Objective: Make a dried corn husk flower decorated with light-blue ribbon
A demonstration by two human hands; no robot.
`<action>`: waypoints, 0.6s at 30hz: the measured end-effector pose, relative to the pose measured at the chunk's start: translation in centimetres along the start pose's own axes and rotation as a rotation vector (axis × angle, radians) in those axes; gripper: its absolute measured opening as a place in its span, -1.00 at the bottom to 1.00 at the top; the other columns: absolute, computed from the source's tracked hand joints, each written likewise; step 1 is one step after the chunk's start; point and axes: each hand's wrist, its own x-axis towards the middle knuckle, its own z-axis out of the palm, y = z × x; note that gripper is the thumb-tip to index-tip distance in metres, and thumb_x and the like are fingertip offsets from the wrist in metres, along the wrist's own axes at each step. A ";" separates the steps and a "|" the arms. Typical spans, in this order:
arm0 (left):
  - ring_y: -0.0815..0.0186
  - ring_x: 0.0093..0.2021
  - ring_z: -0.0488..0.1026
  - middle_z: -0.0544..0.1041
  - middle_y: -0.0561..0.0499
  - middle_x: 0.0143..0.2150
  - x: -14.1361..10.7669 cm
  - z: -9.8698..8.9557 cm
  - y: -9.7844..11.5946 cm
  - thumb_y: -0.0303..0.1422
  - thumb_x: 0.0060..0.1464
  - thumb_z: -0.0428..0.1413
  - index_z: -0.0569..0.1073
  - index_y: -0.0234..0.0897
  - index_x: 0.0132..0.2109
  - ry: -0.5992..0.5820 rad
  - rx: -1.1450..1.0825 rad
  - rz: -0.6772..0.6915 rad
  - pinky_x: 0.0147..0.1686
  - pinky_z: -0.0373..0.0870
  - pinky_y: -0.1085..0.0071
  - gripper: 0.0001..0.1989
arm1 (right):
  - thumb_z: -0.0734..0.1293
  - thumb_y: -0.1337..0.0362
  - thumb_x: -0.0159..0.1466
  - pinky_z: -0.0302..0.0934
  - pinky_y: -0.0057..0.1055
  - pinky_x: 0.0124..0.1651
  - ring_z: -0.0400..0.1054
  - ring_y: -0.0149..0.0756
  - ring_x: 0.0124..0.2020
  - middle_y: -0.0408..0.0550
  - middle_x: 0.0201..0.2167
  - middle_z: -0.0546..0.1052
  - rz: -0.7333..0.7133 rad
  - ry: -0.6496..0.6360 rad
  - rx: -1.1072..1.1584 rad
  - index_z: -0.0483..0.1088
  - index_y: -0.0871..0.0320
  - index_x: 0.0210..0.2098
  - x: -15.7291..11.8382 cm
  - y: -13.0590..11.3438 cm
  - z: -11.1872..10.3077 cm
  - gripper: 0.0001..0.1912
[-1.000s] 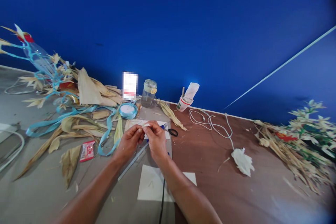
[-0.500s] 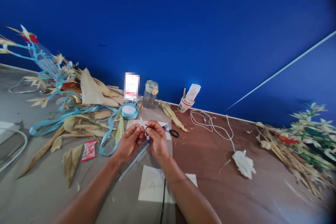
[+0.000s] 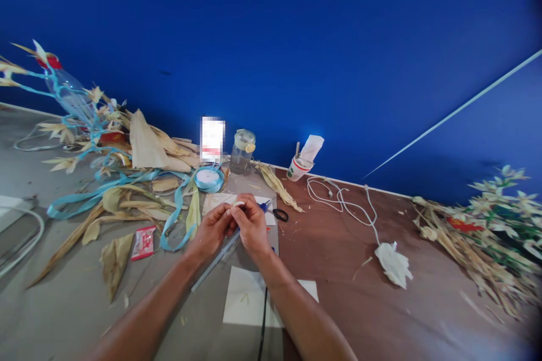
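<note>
1. Centre of the clock: the person's left hand (image 3: 210,231) and right hand (image 3: 254,231) meet, each grip pinched together on a small, pale, curved piece (image 3: 239,203); fingers hide most of it.
2. It sits up at the fingertips, raised over the counter (image 3: 347,304), probably because something so small and light needs a thumb-and-finger hold.
3. At 11 o'clock, just beyond the hands, a round white spool wound with shiny light-blue ribbon (image 3: 209,176) lies flat, seemingly for easy reach.
4. At 9 o'clock, long, dry, tan husk strips (image 3: 127,217) spread loosely, curled and papery. At 8, a stiff brown husk triangle (image 3: 116,265) lies beside a glossy red packet (image 3: 143,243).
5. Just past 12, a clear, round-shouldered jar (image 3: 241,161) stands by the smooth blue wall (image 3: 271,56).
6. At 2, a white, red-rimmed cup (image 3: 297,170) leans, perhaps serving as a holder.
7. At 6, a flat white sheet (image 3: 239,299) lies under a thin black cord (image 3: 263,316).
</note>
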 end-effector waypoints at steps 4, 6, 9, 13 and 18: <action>0.48 -0.58 0.11 0.24 0.15 -0.59 0.0 0.3 0.5 -0.14 0.03 0.15 0.35 -0.31 -0.46 0.004 0.057 0.008 -0.57 0.03 0.49 -0.68 | 0.33 0.23 0.10 0.25 -0.48 -0.45 0.27 -0.43 -0.45 -0.12 -0.28 0.37 -0.059 0.007 -0.096 0.38 0.14 -0.47 -0.1 0.0 -0.2 -0.89; 0.48 -0.59 0.12 0.24 0.16 -0.59 0.1 0.3 0.6 -0.12 0.01 0.16 0.36 -0.30 -0.44 0.022 0.054 0.007 -0.58 0.03 0.50 -0.68 | 0.34 0.23 0.10 0.27 -0.44 -0.37 0.30 -0.37 -0.37 -0.10 -0.26 0.37 -0.074 0.016 -0.114 0.40 0.13 -0.45 -0.2 0.0 -0.2 -0.90; 0.47 -0.57 0.14 0.25 0.15 -0.58 0.2 0.0 0.6 -0.11 -0.02 0.18 0.38 -0.29 -0.40 0.081 0.038 0.042 -0.57 0.07 0.50 -0.69 | 0.38 0.21 0.07 0.28 -0.41 -0.27 0.30 -0.31 -0.26 -0.05 -0.18 0.38 -0.111 0.003 -0.108 0.45 0.11 -0.36 -0.4 0.0 -0.3 -0.85; 0.47 -0.55 0.16 0.28 0.14 -0.55 0.2 -0.4 0.5 -0.12 0.00 0.17 0.38 -0.29 -0.39 0.077 0.003 0.070 -0.55 0.09 0.50 -0.70 | 0.42 0.19 0.02 0.26 -0.37 -0.16 0.29 -0.30 -0.23 -0.04 -0.11 0.36 -0.149 -0.038 -0.048 0.49 0.09 -0.26 -0.2 -0.1 -0.6 -0.73; 0.47 -0.54 0.17 0.26 0.13 -0.55 0.1 -0.2 0.7 -0.18 0.03 0.18 0.36 -0.28 -0.39 0.010 -0.152 0.028 -0.52 0.09 0.49 -0.74 | 0.42 0.19 0.02 0.23 -0.37 -0.15 0.30 -0.34 -0.28 -0.08 -0.18 0.40 -0.067 -0.044 0.218 0.51 0.03 -0.20 0.4 -0.1 -1.1 -0.68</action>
